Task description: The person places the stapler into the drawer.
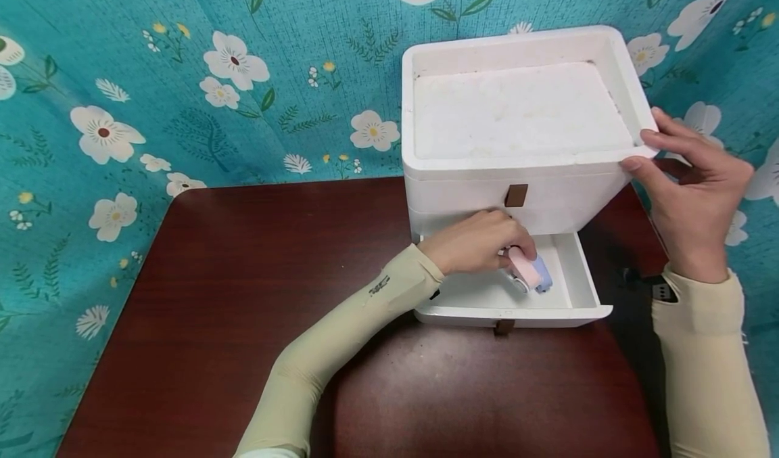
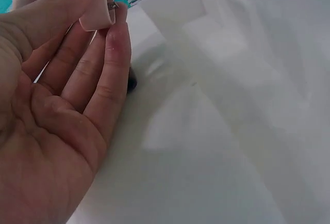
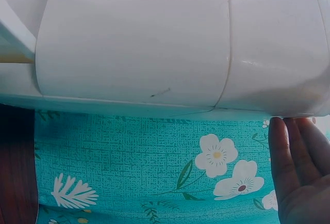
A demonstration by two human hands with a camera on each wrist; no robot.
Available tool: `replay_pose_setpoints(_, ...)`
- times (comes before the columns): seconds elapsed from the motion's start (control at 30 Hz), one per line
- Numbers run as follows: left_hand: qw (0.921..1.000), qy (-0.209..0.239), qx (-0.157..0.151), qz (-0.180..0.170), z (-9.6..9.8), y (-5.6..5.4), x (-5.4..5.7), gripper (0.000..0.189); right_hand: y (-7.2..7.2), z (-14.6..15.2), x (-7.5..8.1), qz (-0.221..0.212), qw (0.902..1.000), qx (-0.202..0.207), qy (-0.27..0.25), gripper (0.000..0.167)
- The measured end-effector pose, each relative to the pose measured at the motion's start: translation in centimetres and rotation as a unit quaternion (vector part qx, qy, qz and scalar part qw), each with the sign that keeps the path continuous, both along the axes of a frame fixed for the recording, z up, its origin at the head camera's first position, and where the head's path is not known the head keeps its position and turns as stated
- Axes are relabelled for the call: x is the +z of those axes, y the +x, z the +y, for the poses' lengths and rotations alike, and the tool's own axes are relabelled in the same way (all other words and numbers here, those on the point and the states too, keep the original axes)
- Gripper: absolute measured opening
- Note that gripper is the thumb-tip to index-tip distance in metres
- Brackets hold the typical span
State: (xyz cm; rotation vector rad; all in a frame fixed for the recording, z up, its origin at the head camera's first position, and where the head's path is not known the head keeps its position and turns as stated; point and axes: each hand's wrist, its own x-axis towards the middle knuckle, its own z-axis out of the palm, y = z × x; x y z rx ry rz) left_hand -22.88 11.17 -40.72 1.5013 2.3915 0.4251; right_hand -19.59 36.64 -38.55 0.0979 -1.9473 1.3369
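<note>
In the head view, a white drawer unit (image 1: 462, 197) stands on the table with its lower drawer (image 1: 587, 268) pulled out. My left hand (image 1: 475, 241) reaches into that drawer and pinches a small pink stapler (image 1: 523, 268) between thumb and fingers. Bare metal shows at the stapler's end in the left wrist view. Beside it, partly covered, is a light blue object (image 1: 543, 274); its kind cannot be told. My right hand (image 1: 700, 180) holds the unit's top right corner, thumb at the front and fingers over the rim. In the right wrist view, its fingertips (image 3: 281, 131) touch the unit's side.
The dark red-brown table (image 1: 243, 295) spreads to the left and in front of the unit. A raised rim (image 1: 517, 164) surrounds the unit's shallow top. The upper drawer, with a brown tab (image 1: 516, 195), is closed. Flowered teal cloth (image 1: 182, 120) hangs behind.
</note>
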Motion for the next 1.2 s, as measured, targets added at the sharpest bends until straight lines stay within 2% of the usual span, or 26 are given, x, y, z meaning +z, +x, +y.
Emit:
replay_pose_setpoints(0.17, 0.9995, -0.031, -0.004, -0.007, 0.2, 0.0, -0.5, 0.030, -0.1, 0.0, 0.0, 0.005, 0.9999, 0.009, -0.003, 0.030)
replay_pose_setpoints(0.37, 0.9986, -0.047, -0.026, 0.000, 0.8, -0.3, -0.9, 0.027, -0.2, 0.1, -0.1, 0.007, 0.9999, 0.007, -0.003, 0.030)
replay_pose_setpoints(0.57, 0.9970, -0.070, -0.030, 0.007, 1.2, -0.5, -1.0, 0.030, -0.2, 0.0, -0.1, 0.007, 0.9999, 0.010, -0.004, 0.030)
replay_pose_setpoints(0.73, 0.9954, -0.091, -0.032, 0.002, 1.6, -0.4, -0.9, 0.029, -0.2, 0.1, 0.0, 0.005, 1.0000, 0.003, -0.004, 0.030)
replay_pose_setpoints(0.93, 0.9921, -0.115, -0.049, 0.001, 2.3, -0.2, -1.6, 0.026, 0.0, 0.2, -0.2, 0.002, 1.0000, 0.001, -0.008, 0.030)
replay_pose_setpoints(1.07, 0.9916, -0.119, -0.049, 0.007, 2.5, 0.0, -1.9, 0.026, -0.1, 0.1, -0.2, 0.010, 0.9999, 0.009, -0.006, 0.030)
replay_pose_setpoints(1.2, 0.9911, -0.128, -0.035, 0.003, 2.4, 0.1, -2.0, 0.029, -0.1, 0.1, -0.1, 0.007, 1.0000, 0.005, -0.002, 0.030)
